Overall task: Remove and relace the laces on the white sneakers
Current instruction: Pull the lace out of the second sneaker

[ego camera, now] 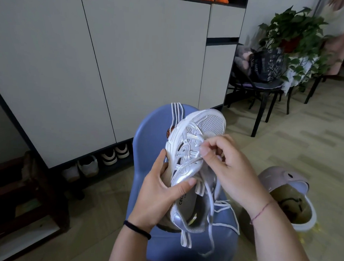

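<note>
Over the seat of a blue chair (153, 129), centre of view:

Item 1, white sneaker (194, 143). Held off the seat, toe pointing away from the wearer and tilted up, opening toward the camera. Silver overlays on the side, mesh toe.

Item 2, lace (213, 242). White; partly threaded through the eyelets, loose lengths trailing from the tongue down past the heel onto the chair.

Item 3, left hand (160, 191). Grips the sneaker at mid-length: thumb (186, 185) pressed flat on the silver side panel beside the collar, fingers curled round the sole edge. Forearm rising from the lower frame, dark band at the wrist.

Item 4, right hand (225, 164). Fingertips (204, 151) bunched and pinching the lace at the eyelet row, just above the tongue; wrist bent, red thread around it.

Surroundings: pink bin (273, 176) on the floor at right; pale cabinet (131, 59) behind, shoes (109, 157) in a row beneath it; potted plant (294, 27) far right.
</note>
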Demonstrator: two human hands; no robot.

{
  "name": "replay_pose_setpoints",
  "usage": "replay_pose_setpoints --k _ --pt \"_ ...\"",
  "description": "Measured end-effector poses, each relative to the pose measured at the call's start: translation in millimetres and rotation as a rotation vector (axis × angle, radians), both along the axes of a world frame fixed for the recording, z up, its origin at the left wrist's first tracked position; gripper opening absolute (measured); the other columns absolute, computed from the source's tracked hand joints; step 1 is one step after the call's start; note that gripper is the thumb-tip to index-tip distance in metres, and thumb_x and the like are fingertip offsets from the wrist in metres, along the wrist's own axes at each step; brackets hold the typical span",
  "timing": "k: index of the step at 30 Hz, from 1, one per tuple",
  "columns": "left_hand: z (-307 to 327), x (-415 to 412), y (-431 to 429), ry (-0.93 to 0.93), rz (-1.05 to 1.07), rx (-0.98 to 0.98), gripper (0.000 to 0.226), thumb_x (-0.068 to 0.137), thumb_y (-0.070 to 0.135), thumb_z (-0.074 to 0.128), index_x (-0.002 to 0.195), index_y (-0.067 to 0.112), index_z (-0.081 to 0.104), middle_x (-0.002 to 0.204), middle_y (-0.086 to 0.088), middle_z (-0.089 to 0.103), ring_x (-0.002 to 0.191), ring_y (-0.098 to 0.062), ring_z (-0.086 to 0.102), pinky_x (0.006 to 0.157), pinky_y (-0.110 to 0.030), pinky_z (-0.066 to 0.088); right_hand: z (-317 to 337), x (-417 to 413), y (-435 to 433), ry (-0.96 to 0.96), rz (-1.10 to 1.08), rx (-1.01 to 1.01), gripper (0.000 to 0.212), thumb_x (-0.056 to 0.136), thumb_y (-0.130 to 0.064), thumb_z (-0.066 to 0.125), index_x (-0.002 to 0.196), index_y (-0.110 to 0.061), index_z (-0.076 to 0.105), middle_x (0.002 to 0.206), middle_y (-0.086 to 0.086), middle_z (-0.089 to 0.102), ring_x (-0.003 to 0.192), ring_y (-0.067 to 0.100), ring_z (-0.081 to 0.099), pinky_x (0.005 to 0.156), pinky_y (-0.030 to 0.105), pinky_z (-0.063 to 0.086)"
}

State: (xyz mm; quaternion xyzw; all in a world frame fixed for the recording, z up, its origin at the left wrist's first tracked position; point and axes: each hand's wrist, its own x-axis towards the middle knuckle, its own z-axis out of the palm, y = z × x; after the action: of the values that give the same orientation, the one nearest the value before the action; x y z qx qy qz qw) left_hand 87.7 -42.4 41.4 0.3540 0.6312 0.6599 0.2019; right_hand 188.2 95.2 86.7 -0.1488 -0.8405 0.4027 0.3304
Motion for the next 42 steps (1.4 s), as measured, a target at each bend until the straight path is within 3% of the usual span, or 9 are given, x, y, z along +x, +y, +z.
replay_pose_setpoints --k 6,13,18,22,26,29,32,36,42 --pt "0 1 0 0.05 0.008 -0.008 0.071 0.056 0.046 0.082 0.119 0.047 0.049 0.115 0.024 0.067 0.11 0.001 0.062 0.09 -0.016 0.048 -2 -2 -1 0.037 -0.047 0.088 0.017 0.087 -0.037 0.059 0.073 -0.028 0.055 0.091 -0.015 0.052 0.098 -0.006 0.052 0.079 0.007 0.037" --pt "0 1 4 0.054 -0.002 -0.012 0.086 0.057 0.046 0.084 0.134 0.042 0.045 0.119 0.017 0.067 0.113 -0.001 0.062 0.095 -0.022 0.05 8 -3 -4 0.591 0.087 -0.983 0.018 0.087 -0.026 0.053 0.08 -0.01 0.056 0.071 -0.002 0.069 0.068 0.012 0.063 0.063 0.024 0.053" --pt "-2 1 1 0.069 0.046 -0.065 0.077 0.051 0.053 0.082 0.117 0.054 0.044 0.113 0.035 0.063 0.11 0.01 0.058 0.09 -0.013 0.046 2 2 2 0.133 -0.063 -0.248 0.019 0.099 -0.025 0.047 0.089 -0.026 0.063 0.089 -0.01 0.07 0.085 0.006 0.065 0.078 0.026 0.05" --pt "-4 -2 1 0.117 0.112 -0.115 0.087 0.046 0.064 0.081 0.121 0.059 0.036 0.12 0.028 0.061 0.116 0.009 0.055 0.102 -0.023 0.045 6 6 -5 -0.063 -0.123 0.029 0.04 0.082 -0.062 0.047 0.073 -0.025 0.059 0.061 -0.007 0.056 0.059 0.007 0.05 0.059 0.023 0.039" --pt "-6 -3 1 0.184 0.139 -0.151 0.108 0.045 0.069 0.078 0.141 0.047 0.031 0.126 0.021 0.059 0.118 0.004 0.055 0.104 -0.031 0.045 5 3 -5 -0.142 -0.179 0.227 0.041 0.081 -0.052 0.059 0.061 -0.017 0.054 0.052 -0.005 0.048 0.06 0.009 0.046 0.072 0.035 0.037" --pt "-3 -2 1 0.174 0.147 -0.136 0.083 0.046 0.065 0.077 0.118 0.061 0.036 0.115 0.03 0.061 0.112 0.012 0.055 0.096 -0.019 0.045 2 1 -3 -0.072 -0.106 0.137 0.038 0.092 -0.037 0.058 0.064 -0.012 0.055 0.058 0.003 0.051 0.06 0.014 0.046 0.063 0.029 0.036" --pt "0 -1 1 0.124 0.127 -0.101 0.078 0.048 0.058 0.079 0.115 0.058 0.039 0.107 0.045 0.058 0.108 0.02 0.053 0.09 -0.007 0.043 4 -2 -7 0.219 -0.042 -0.297 0.034 0.092 -0.024 0.059 0.058 -0.017 0.059 0.057 -0.006 0.049 0.059 0.007 0.044 0.06 0.021 0.036" --pt "-4 -4 1 0.108 0.126 -0.097 0.119 0.042 0.064 0.08 0.147 0.036 0.031 0.126 0.031 0.056 0.119 0.02 0.045 0.1 -0.01 0.039 6 -1 6 0.623 -0.116 -0.763 0.036 0.085 -0.026 0.057 0.049 -0.022 0.059 0.056 -0.01 0.051 0.061 0.005 0.043 0.068 0.022 0.033" --pt "-4 -2 2 0.154 0.142 -0.157 0.077 0.047 0.061 0.08 0.105 0.079 0.034 0.11 0.042 0.059 0.111 0.014 0.055 0.096 -0.018 0.044 0 7 13 0.057 -0.339 -0.156 0.014 0.092 -0.017 0.054 0.09 -0.029 0.06 0.089 -0.008 0.059 0.08 0.005 0.054 0.068 0.022 0.039"
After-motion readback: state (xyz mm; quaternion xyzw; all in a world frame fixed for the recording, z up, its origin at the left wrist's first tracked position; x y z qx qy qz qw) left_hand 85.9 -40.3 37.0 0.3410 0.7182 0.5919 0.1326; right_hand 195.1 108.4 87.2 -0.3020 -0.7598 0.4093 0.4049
